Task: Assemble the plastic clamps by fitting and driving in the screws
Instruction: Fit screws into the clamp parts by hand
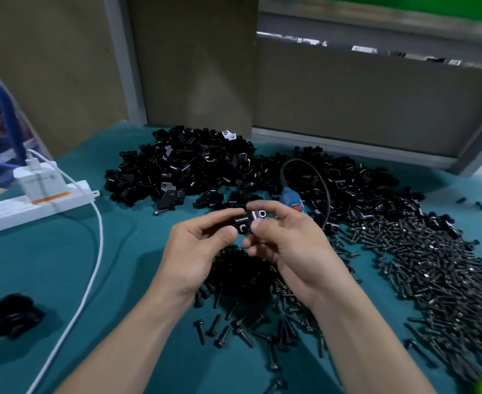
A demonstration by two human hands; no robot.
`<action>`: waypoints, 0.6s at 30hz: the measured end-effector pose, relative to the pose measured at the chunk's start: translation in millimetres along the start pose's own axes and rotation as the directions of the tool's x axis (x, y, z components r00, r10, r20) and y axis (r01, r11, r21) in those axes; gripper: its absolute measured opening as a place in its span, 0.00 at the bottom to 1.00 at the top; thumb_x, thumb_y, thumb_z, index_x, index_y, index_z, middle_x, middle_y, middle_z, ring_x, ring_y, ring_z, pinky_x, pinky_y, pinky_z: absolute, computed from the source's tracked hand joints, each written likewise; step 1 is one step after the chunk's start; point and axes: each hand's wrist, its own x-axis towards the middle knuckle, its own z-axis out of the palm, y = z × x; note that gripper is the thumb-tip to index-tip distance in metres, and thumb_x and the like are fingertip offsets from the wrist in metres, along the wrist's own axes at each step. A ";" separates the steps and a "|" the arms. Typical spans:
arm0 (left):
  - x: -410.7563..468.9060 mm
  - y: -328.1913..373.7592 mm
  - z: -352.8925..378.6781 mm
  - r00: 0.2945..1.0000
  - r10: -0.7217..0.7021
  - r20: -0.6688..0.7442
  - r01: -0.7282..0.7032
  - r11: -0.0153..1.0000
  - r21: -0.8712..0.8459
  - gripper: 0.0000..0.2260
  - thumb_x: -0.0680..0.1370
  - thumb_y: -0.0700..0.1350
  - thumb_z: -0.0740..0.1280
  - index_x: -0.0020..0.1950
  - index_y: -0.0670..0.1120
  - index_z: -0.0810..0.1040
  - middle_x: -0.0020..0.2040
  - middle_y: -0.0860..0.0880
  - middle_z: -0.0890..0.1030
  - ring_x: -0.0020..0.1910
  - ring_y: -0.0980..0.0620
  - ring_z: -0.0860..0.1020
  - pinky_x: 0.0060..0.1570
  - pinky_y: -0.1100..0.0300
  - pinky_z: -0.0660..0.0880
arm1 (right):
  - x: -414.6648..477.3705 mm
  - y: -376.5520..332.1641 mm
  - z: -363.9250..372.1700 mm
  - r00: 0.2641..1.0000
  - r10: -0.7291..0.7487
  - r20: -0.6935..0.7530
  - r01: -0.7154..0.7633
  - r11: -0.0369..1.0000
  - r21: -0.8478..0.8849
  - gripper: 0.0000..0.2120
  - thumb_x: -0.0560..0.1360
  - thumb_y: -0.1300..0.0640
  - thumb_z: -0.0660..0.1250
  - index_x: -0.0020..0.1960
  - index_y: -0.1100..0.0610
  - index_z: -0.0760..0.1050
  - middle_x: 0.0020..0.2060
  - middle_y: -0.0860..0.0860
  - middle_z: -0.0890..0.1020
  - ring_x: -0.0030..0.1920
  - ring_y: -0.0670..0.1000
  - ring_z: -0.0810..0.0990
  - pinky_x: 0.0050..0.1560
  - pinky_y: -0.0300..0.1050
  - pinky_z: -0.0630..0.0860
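Screws (242,331): loose, just under both hands and closest to us.
Left hand (203,245): fingers curled, pinching the clamp (247,220) by its left end.
Right hand (291,248): pinching the right end.
Clamp: up between the fingertips — long side runs left to right, holes face up.
Clamp pile (183,163): far behind.

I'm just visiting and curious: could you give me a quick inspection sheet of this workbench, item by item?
Surface: teal mat, mostly covered at the back and right.
Job's things: black clamp held over the mat; pile of clamp parts at the back; heap of screws on the right and under the hands.
Clutter: blurred black object at the near left; blue tool lying among the parts.
Grippers: left hand and right hand both pinch the clamp.
Cables: white cable runs from a charger on a white power strip; black cord loops from the blue tool.
Surroundings: brown panels in grey frames behind the table.
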 end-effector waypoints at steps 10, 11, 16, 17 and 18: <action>-2.6 -7.3 6.9 0.992 -0.023 -0.123 0.038 0.992 0.118 0.17 0.71 0.34 0.78 0.45 0.59 0.88 0.43 0.52 0.88 0.42 0.58 0.85 0.45 0.67 0.79 | 6.2 10.0 -10.9 0.988 -0.065 -0.138 0.038 0.981 -0.190 0.10 0.73 0.69 0.76 0.51 0.59 0.80 0.34 0.54 0.84 0.35 0.51 0.82 0.41 0.43 0.82; -2.5 -8.7 5.9 0.990 -0.004 -0.144 0.025 0.989 0.144 0.17 0.70 0.35 0.80 0.45 0.59 0.88 0.42 0.53 0.87 0.41 0.58 0.84 0.45 0.66 0.80 | 6.9 11.5 -9.5 0.987 -0.064 -0.151 0.037 0.984 -0.175 0.08 0.75 0.67 0.75 0.51 0.59 0.81 0.35 0.54 0.84 0.35 0.51 0.82 0.42 0.44 0.83; -6.9 -8.2 0.9 0.978 0.189 -0.090 -0.109 0.827 0.551 0.14 0.65 0.45 0.81 0.43 0.60 0.82 0.41 0.58 0.84 0.40 0.58 0.82 0.41 0.67 0.77 | 6.9 22.7 3.8 0.999 -0.009 -0.033 0.002 0.979 -0.202 0.07 0.79 0.64 0.72 0.53 0.53 0.81 0.37 0.51 0.86 0.38 0.49 0.83 0.44 0.44 0.82; -7.2 -5.1 -0.1 0.985 0.164 -0.057 -0.107 0.833 0.543 0.14 0.65 0.46 0.81 0.44 0.60 0.83 0.42 0.58 0.85 0.41 0.58 0.83 0.43 0.66 0.78 | 7.2 24.1 4.7 0.999 -0.015 -0.042 0.006 0.979 -0.203 0.09 0.79 0.65 0.71 0.53 0.52 0.80 0.37 0.50 0.86 0.38 0.49 0.84 0.43 0.43 0.82; -5.5 -1.2 -2.6 0.991 0.128 -0.048 -0.090 0.872 0.482 0.14 0.64 0.46 0.81 0.45 0.60 0.85 0.43 0.57 0.86 0.43 0.57 0.84 0.45 0.65 0.80 | 8.2 24.5 3.5 0.998 -0.022 -0.063 0.009 0.981 -0.194 0.09 0.79 0.66 0.71 0.53 0.52 0.80 0.37 0.50 0.86 0.38 0.49 0.84 0.43 0.44 0.82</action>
